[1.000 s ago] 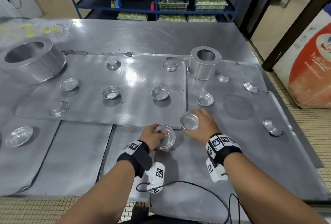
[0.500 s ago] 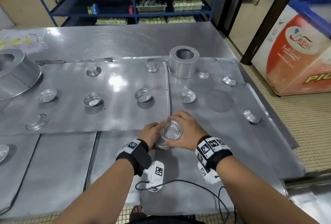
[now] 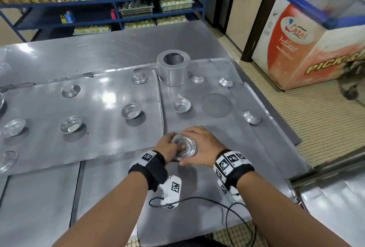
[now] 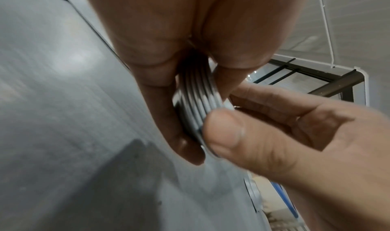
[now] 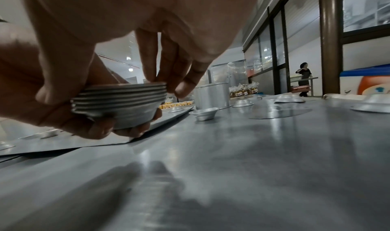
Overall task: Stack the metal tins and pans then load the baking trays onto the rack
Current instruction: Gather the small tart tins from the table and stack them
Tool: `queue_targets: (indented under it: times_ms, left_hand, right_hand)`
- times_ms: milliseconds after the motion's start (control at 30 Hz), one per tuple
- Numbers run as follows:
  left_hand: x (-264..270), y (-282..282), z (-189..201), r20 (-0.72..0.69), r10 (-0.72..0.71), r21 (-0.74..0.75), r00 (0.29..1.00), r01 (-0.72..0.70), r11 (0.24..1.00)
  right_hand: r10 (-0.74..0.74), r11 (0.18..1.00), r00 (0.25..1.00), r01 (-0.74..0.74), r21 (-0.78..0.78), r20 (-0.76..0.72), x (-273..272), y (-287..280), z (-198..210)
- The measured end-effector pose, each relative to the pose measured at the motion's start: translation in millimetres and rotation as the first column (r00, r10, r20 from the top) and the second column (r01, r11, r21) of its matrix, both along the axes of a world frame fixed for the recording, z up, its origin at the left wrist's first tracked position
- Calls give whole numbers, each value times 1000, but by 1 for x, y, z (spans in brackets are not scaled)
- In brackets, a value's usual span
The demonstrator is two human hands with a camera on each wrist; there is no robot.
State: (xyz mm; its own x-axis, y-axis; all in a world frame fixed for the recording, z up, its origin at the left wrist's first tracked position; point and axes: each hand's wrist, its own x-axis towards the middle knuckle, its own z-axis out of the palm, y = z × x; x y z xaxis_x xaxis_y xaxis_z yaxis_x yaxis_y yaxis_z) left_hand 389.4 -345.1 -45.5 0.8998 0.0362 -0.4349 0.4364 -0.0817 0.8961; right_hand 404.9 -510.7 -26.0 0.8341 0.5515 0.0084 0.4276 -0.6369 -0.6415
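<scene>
Gripping tin stack point(image 3: 183, 149) w/ both hands, fingers curled.

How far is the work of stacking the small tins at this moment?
Done: several small tins sit nested in one stack. In hand: the left hand holds this stack from below, and the right hand presses on its top. Left: loose tins lie on the baking trays, some upside down, and the tall round pan stands unstacked. No tray is loaded.
</scene>
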Motion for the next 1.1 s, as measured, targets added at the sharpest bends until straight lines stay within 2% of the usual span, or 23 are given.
queue_targets:
  times_ms: [167, 333, 433, 567, 667, 933, 1100]
  left_hand:
    - [16, -27, -4, -14, -7, -7, 1000, 7, 1000]
    - [28, -51, -3, -32, -35, 1, 999, 35, 999]
    - [36, -64, -7, -23, -45, 5, 999, 45, 999]
    - [46, -80, -6, -25, -55, -11, 998, 55, 998]
    - [54, -91, -6, -33, -61, 2, 998, 61, 998]
    - [67, -109, -11, -29, -71, 38, 997, 72, 997]
    - [73, -111, -20, -31, -82, 107, 996, 85, 991]
  right_hand:
    - [-54, 977, 998, 47, -207, -25, 28, -54, -5]
    - [-314, 862, 949, 301, -407, 37, 62, -115, -14]
    - [-436, 778, 896, 421, -466, 80, 79, -144, -20]
    - [-516, 694, 838, 532, -485, 180, 98, -174, -26]
    - [-602, 635, 781, 596, -491, 168, 110, -191, -31]
    - [-633, 643, 771, 575, -506, 71, 132, -196, -47]
    - [-618, 666, 781, 581, -467, 91, 137, -195, -51]
